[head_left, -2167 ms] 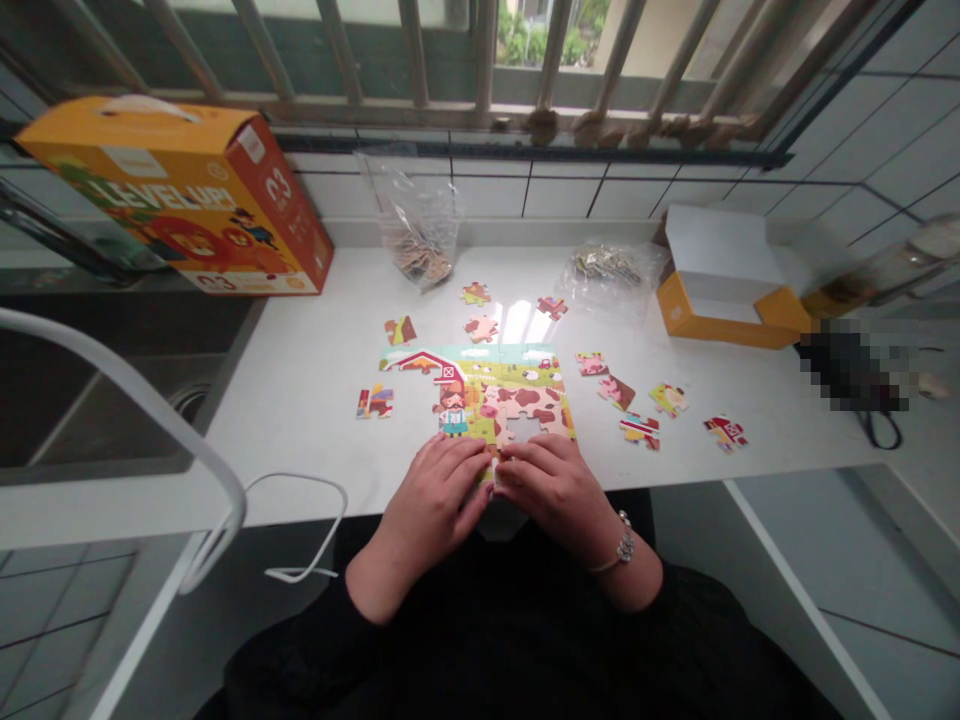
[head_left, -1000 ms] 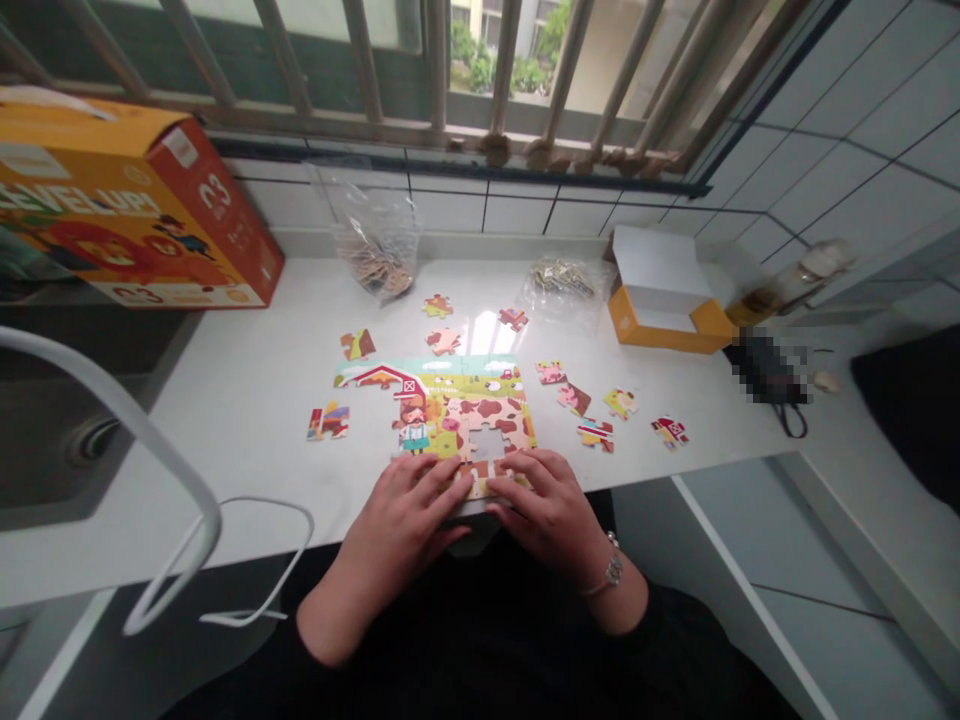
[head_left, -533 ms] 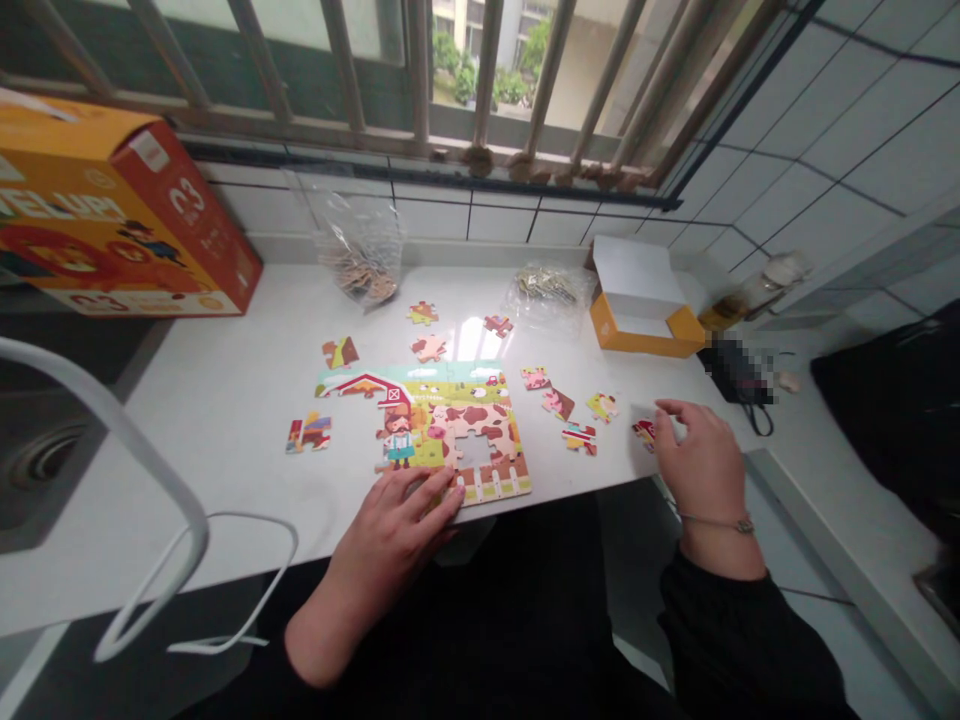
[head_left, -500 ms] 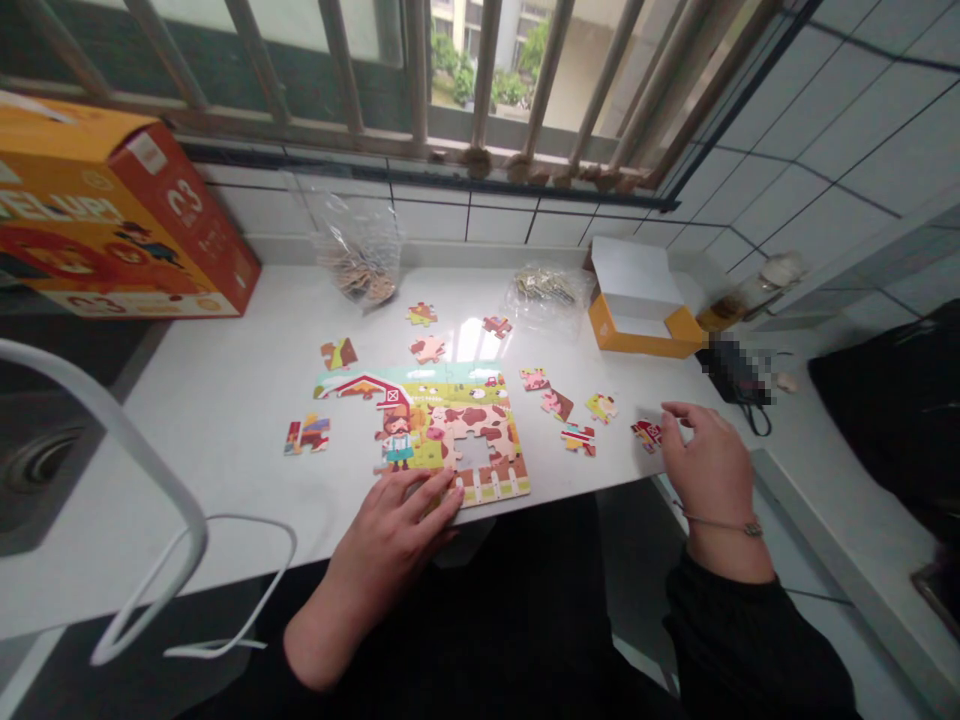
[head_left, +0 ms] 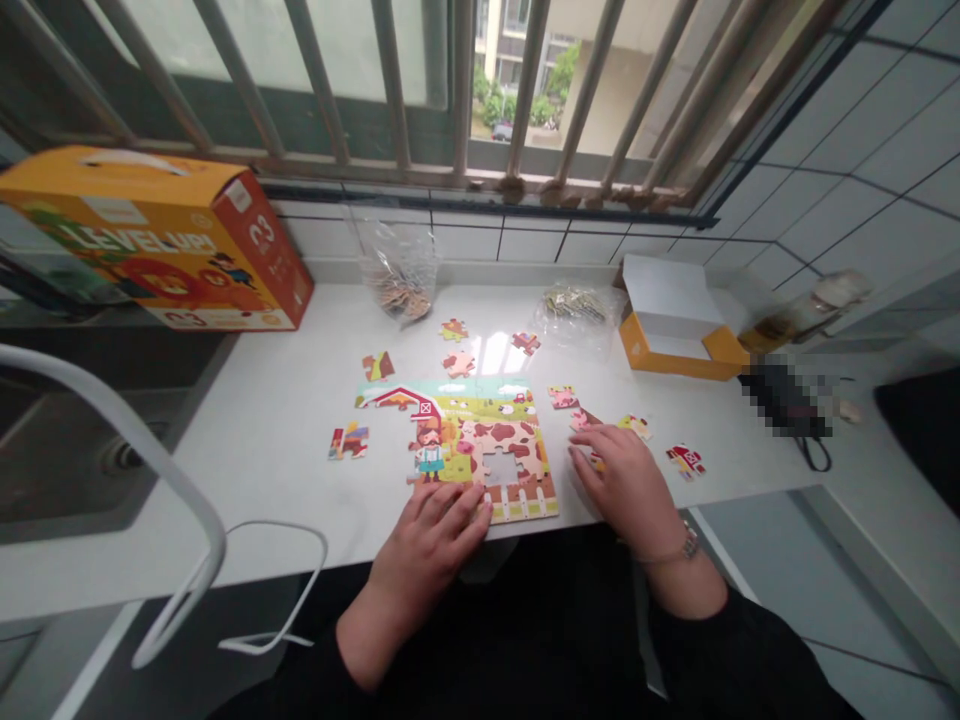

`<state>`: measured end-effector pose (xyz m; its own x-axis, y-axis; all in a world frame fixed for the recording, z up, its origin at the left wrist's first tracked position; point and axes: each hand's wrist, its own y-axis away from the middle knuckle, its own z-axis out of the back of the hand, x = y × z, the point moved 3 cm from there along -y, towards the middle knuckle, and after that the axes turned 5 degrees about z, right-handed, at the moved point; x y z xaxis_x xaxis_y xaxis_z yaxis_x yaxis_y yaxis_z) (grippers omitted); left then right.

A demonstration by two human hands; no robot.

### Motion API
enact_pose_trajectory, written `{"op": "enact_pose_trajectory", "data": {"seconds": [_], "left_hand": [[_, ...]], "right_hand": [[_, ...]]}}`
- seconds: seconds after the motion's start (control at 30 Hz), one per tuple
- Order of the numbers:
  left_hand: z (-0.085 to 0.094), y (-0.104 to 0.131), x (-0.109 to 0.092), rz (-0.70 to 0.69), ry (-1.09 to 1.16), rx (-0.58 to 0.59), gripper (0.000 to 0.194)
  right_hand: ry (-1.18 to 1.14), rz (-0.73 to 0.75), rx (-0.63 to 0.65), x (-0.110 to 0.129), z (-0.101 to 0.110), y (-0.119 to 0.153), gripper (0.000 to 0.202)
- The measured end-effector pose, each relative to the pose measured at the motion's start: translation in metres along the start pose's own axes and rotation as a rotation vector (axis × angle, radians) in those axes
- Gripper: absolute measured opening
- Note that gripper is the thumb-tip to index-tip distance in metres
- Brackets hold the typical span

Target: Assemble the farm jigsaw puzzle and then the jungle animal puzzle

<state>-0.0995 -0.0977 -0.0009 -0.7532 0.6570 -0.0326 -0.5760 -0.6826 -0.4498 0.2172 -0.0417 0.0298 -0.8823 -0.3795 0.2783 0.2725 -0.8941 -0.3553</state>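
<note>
And here the left hand [head_left: 431,535] lies lightly spread, seemingly steadying the puzzle [head_left: 510,433], while the right hand [head_left: 634,485] curls over a piece [head_left: 598,462], any pinch hidden!

I see a white countertop [head_left: 262,430] carrying a partly joined farm puzzle [head_left: 510,408], with loose pieces [head_left: 459,363] scattered around it. Behind them I make out two clear plastic bags [head_left: 401,285], then an open orange box [head_left: 675,360] and a dark, blurred item [head_left: 787,400] toward the right.

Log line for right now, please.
left hand: on farm puzzle | right hand: over loose puzzle pieces, contact unclear | cow: gap in body
</note>
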Motion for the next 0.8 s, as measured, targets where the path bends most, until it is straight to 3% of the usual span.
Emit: {"op": "enact_pose_trajectory", "data": {"seconds": [0.17, 0.3, 0.4, 0.6, 0.8], "left_hand": [[-0.002, 0.0, 0.0, 0.0, 0.001, -0.015, 0.032], [-0.004, 0.001, 0.001, 0.024, 0.001, -0.021, 0.03], [-0.003, 0.002, 0.002, 0.027, 0.023, -0.034, 0.027], [-0.002, 0.002, 0.003, 0.017, 0.039, -0.073, 0.025], [-0.004, 0.003, 0.002, 0.039, 0.05, -0.044, 0.026]], "right_hand": [[-0.103, 0.18, 0.09, 0.042, -0.028, -0.1, 0.021], [-0.103, 0.306, 0.28, 0.065, -0.06, -0.19, 0.03], [-0.101, 0.361, 0.408, 0.075, -0.079, -0.232, 0.036], [-0.092, 0.416, 0.542, 0.078, -0.095, -0.257, 0.039], [-0.076, 0.374, 0.549, 0.066, -0.105, -0.263, 0.05]]}}
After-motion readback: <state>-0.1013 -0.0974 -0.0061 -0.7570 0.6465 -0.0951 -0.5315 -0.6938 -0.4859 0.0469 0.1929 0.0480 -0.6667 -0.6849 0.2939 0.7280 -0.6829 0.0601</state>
